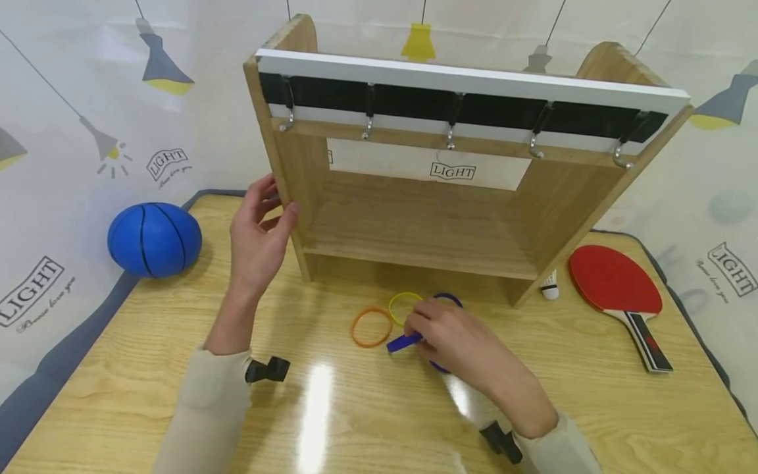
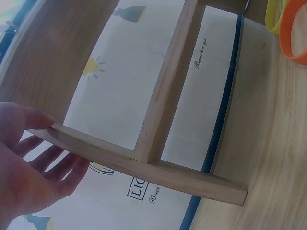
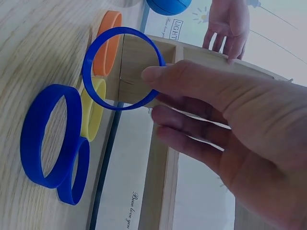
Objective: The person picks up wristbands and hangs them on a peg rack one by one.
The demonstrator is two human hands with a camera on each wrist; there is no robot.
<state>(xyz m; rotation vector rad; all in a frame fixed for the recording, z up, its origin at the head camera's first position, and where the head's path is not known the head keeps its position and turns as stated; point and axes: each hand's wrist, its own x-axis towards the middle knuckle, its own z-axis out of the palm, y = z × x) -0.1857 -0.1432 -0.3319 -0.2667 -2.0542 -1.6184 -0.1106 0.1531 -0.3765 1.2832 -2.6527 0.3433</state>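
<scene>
A small wooden rack stands on the table, a white-and-black strip with several metal hooks along its upper front. My left hand grips the edge of its left side panel, thumb on one face and fingers on the other. Just above the tabletop, my right hand pinches a blue wristband between thumb and fingers. Beside that hand lie an orange wristband, a yellow wristband and two more blue wristbands, one overlapping the other in the right wrist view.
A blue ball sits at the table's left edge. To the right of the rack are a shuttlecock and a red table tennis paddle. A printed backdrop with lamp drawings surrounds the wooden table.
</scene>
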